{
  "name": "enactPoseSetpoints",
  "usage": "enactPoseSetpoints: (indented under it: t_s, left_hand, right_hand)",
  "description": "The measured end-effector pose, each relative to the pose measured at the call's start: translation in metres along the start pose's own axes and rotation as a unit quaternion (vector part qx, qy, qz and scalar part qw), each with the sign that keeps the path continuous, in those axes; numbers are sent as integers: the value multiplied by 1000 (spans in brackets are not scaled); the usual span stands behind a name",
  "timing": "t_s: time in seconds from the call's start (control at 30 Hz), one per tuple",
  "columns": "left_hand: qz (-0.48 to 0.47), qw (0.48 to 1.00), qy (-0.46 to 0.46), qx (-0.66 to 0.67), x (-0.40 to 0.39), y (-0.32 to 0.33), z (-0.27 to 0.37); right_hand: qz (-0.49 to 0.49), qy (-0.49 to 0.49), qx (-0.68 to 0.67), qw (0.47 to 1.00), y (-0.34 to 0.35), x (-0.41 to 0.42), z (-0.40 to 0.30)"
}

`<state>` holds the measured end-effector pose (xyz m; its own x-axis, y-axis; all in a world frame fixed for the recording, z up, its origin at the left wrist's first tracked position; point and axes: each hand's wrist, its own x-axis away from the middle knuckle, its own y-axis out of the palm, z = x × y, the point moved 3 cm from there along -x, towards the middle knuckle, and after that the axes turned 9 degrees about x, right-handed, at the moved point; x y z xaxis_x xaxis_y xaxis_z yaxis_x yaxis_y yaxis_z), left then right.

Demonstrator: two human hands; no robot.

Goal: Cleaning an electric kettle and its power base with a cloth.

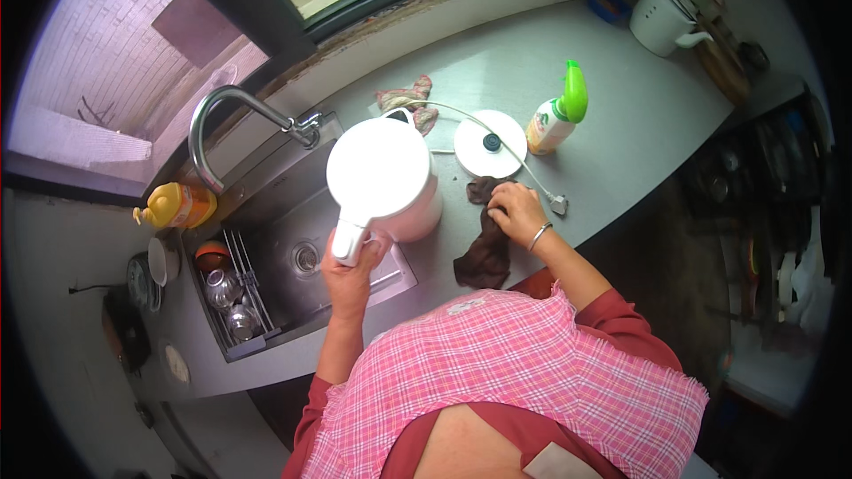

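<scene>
My left hand (349,279) grips the handle of a white electric kettle (383,169), lid up, over the sink's right edge. Whether the kettle rests on the counter cannot be told. My right hand (519,213) has its fingers closed on a dark brown cloth (484,253), which lies crumpled on the counter. Just beyond the cloth is the round white kettle base (476,153) with a dark central connector. Its white cord loops across the base and ends in a plug (559,204) near my right hand.
A spray bottle (549,126) with a green head stands beyond the base. Behind the kettle lies a patterned cloth (423,90). The steel sink (279,213) holds bowls (226,289) behind a rack, under a curved tap (206,140). A yellow bottle (180,205) stands by the window; a white pot (662,20) is far right.
</scene>
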<state>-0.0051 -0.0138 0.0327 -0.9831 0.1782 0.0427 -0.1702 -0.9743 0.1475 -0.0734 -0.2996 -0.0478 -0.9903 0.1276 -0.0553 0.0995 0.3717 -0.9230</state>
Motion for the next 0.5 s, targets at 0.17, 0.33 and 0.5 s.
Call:
enactPoseSetpoints:
  t_s: [0.17,0.33,0.5]
  left_hand:
    - [-8,997,-4,80,-3,24,-13]
    - [-114,990,-50,58,-7,37,-39]
    - [-145,987,70,22,-13,68,-25]
  right_hand:
    - [97,121,-295,943,-40,-39,-4]
    - [95,-18,-541,835,-125,-42,-71]
    - [72,-375,-106,918,-128,-38,-155]
